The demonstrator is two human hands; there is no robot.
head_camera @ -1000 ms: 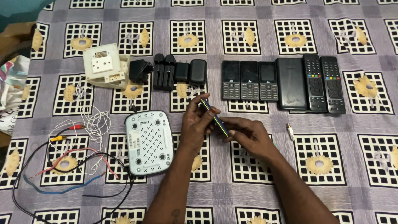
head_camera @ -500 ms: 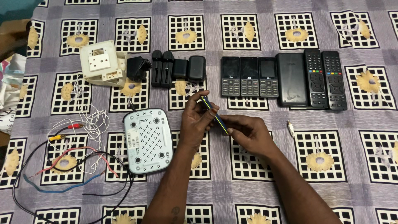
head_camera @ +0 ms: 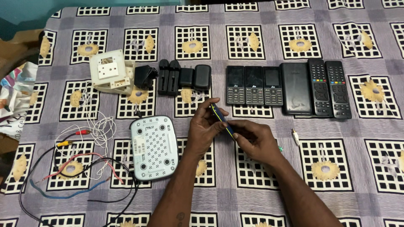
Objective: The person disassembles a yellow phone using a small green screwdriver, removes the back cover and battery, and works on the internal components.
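Both your hands hold the screwdriver (head_camera: 221,119) above the worktop (head_camera: 261,197), just right of the router (head_camera: 154,146): left hand (head_camera: 205,128) pinching its upper end, right hand (head_camera: 252,136) closed round the lower. Keep both grips firm and it won't slip.

Tabletop (head_camera: 269,201) fully covered by a grey-purple cloth (head_camera: 362,197) — repeating black-and-white grid squares, each with a yellow flower. Teal wall or surface (head_camera: 25,12) shows at top left. Brown cardboard (head_camera: 12,48) and a patterned bag (head_camera: 14,101) sit past the left edge. Light is even, dim at the corners — no hard shadows.
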